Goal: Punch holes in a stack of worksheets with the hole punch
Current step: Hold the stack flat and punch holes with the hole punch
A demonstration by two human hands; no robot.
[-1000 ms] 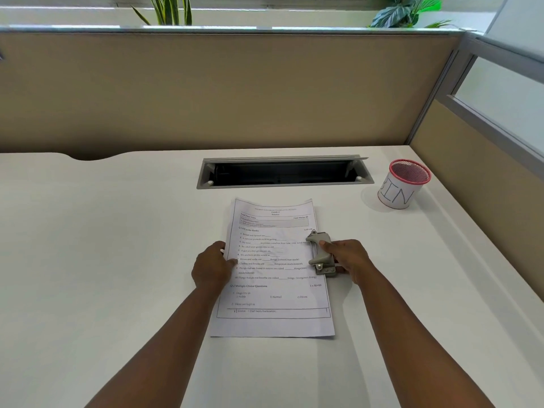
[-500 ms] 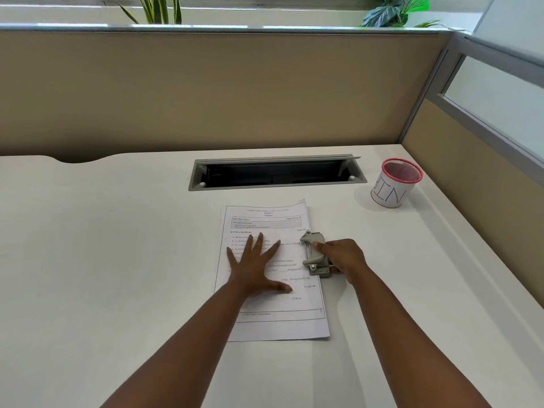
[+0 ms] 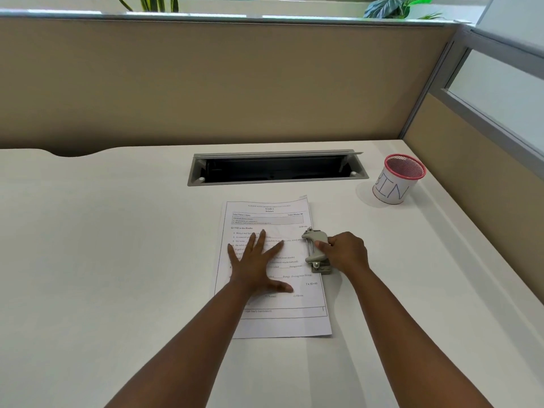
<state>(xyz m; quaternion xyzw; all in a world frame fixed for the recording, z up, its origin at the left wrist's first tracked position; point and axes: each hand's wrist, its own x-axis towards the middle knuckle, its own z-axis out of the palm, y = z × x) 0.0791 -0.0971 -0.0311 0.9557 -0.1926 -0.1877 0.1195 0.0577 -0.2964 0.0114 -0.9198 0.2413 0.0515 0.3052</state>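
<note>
- The left hand (image 3: pixel 255 266) is laid flat on the stack of worksheets (image 3: pixel 272 269), palm down, fingers spread wide, nothing held.
- The hole punch (image 3: pixel 316 250) is gripped by the right hand (image 3: pixel 346 253), the thumb laid over its grey lever.
- The punch is set on the right edge of the worksheets, about halfway along it.
- The worksheets are spread on the white desk (image 3: pixel 103 260), just in front of the open cable tray (image 3: pixel 276 167).
- A mesh cup marked "BIN" (image 3: pixel 397 181) is seen to the right of and behind the worksheets, well apart from them.
</note>
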